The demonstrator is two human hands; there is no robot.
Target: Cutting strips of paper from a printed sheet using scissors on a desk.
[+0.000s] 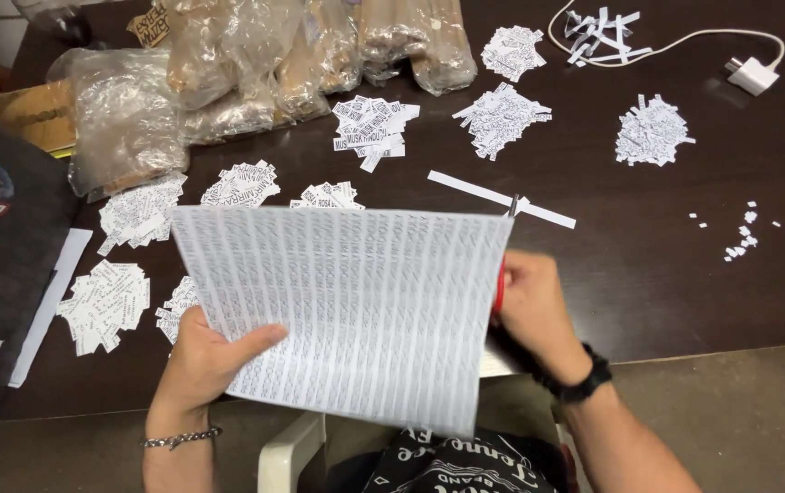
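My left hand (210, 356) grips the lower left edge of a white printed sheet (365, 301) covered in rows of small text, held tilted over the table's front edge. At the sheet's right edge, my right hand (531, 306) holds red-handled scissors (502, 274); the blade tip pokes up past the sheet's top right corner. A cut white strip (500, 198) lies on the dark table (666, 274) just beyond the blade tip.
Several piles of cut paper labels (376, 128) are spread over the table, with tiny scraps (737, 239) to the right. Clear plastic bags (228, 73) sit at the back left, a white charger and cable (750, 73) at the back right, a dark printed bag (0, 265) at left.
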